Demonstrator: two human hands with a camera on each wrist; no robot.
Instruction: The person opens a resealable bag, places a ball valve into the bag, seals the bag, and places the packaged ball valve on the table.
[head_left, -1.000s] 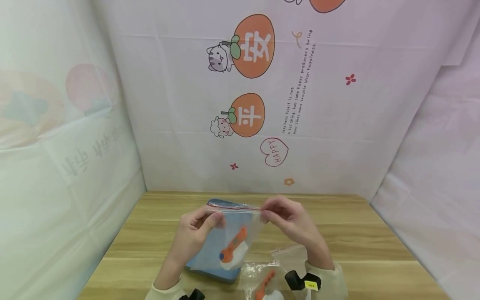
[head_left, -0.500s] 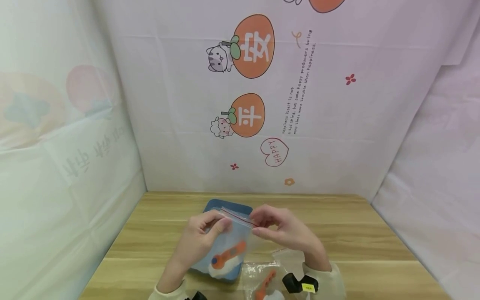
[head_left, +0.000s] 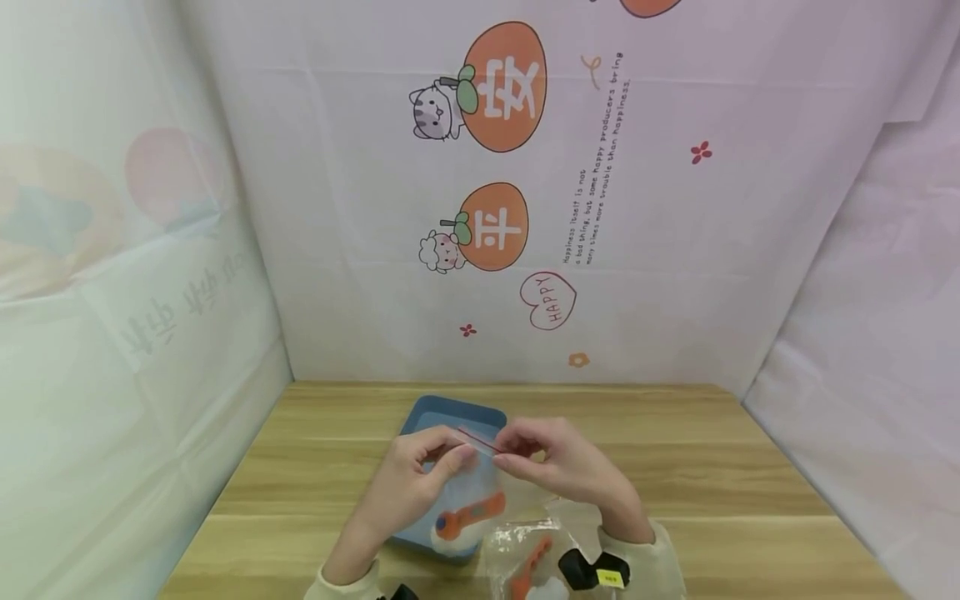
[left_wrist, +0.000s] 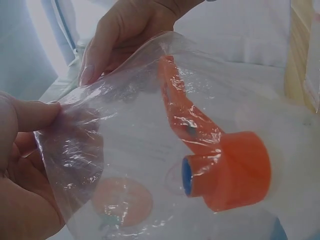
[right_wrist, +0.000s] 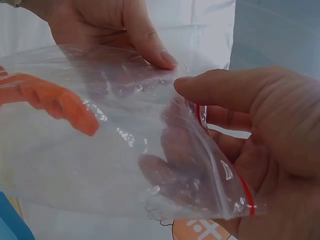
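Note:
Both hands hold a clear zip-lock bag (head_left: 491,475) by its red-striped top edge, over a blue tray (head_left: 491,413). My left hand (head_left: 423,475) pinches the edge on the left, thumb on the near side. On the right, my right hand (head_left: 562,462) pinches the same strip between thumb and fingers, close to the left. Inside the bag hangs an orange-handled item (left_wrist: 235,170) with a short blue-ended stub and a pale, rounded part. Its notched handle (right_wrist: 65,105) shows through the plastic in the right wrist view.
A second clear bag (head_left: 498,542) lies on the wooden table (head_left: 720,500) at the front, with another orange-handled item (head_left: 531,571) inside. Another clear bag (head_left: 581,518) lies beside it, partly behind the right wrist. White printed cloth (head_left: 660,275) stands around the table.
Both hands have come closer together along the bag's top and moved lower, with the bag tilting down to the right. More of the blue tray's far end shows.

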